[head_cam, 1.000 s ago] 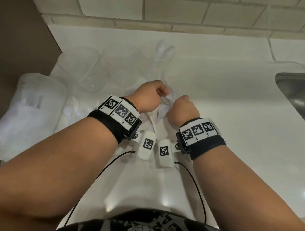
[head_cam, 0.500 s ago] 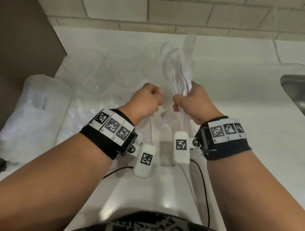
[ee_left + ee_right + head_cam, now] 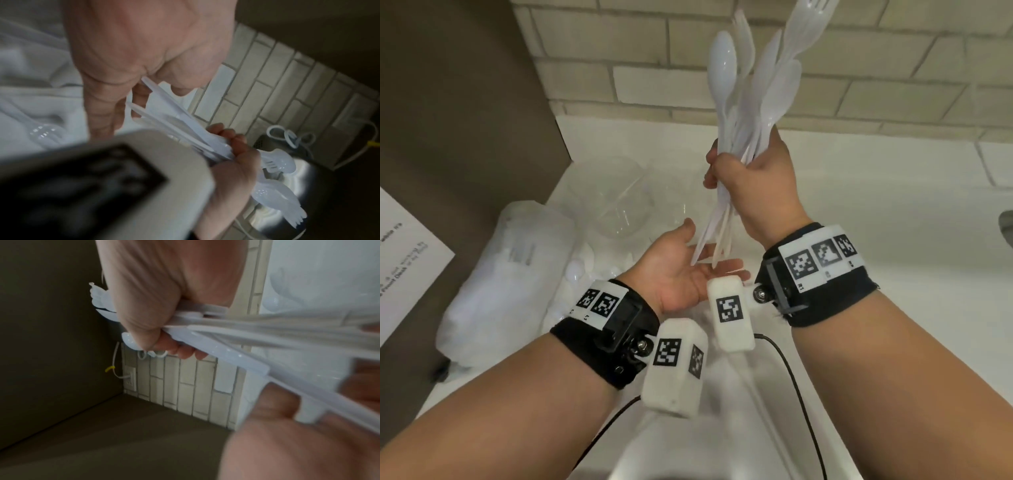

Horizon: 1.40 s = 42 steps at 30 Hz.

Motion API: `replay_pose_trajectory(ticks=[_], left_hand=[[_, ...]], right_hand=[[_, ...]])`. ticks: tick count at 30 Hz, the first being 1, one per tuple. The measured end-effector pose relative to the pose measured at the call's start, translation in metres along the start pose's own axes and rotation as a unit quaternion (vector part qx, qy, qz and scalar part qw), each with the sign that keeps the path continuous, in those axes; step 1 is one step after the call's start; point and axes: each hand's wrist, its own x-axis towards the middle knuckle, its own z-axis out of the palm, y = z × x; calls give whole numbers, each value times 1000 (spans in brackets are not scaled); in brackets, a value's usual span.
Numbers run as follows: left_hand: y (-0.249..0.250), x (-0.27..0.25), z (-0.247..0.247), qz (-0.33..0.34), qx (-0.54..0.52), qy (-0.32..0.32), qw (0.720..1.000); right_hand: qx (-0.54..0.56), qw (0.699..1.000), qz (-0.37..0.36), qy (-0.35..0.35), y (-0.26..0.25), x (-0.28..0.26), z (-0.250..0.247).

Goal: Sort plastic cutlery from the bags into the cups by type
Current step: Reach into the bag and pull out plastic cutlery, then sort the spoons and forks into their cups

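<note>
My right hand grips a bundle of white plastic cutlery upright above the counter, spoons and forks fanning out at the top. The same bundle runs through the fist in the right wrist view. My left hand lies palm up just below, fingers straight, with the handle ends touching its palm. Clear plastic cups stand on the white counter behind the left hand. A clear bag of cutlery lies at the left, with loose spoons beside it.
A tiled wall rises behind the counter. A dark panel closes off the left side. A sink edge shows at the far right. Cables from the wrist cameras hang near my body.
My right hand has lifted the cutlery bundle high off the counter. My left hand has let go, turned palm up and opened under the handle ends.
</note>
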Motion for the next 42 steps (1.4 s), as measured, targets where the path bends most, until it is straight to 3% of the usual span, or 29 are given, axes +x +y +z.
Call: replay_pose_trajectory(ticks=[2,5,16,19,21,25,27,30,35,37,42], left_hand=[[6,1,1,46,-80,3,996],[14,4,-2,109,-119,31,986],[18,-2,-8,158,-132,71,976],[17,-2,-12,148,-81,85,982],[22,-4,-18,179,-15,92,979],[41,-11,-26,270,72,24,960],[50,-15,-24,297,57,-8,953],[57,-20,-14,347,38,22,937],[61,-28,-14,409,6,99,907],[58,-30,-11,428,62,117,894],[54,-43,7,497,290,113,810]], right_hand=[[-14,1000,15,-4,9,-3,6],[-27,999,29,-3,24,-5,13],[-10,998,56,-24,37,-13,32],[2,998,58,-23,35,-14,32],[15,998,54,-31,32,-16,27],[21,996,46,-80,33,-22,19],[10,992,73,-107,39,-26,19],[5,984,115,-139,49,-34,19],[-2,982,143,-120,56,-33,11],[-49,979,156,-125,58,-29,8],[-192,951,154,-188,57,-30,15]])
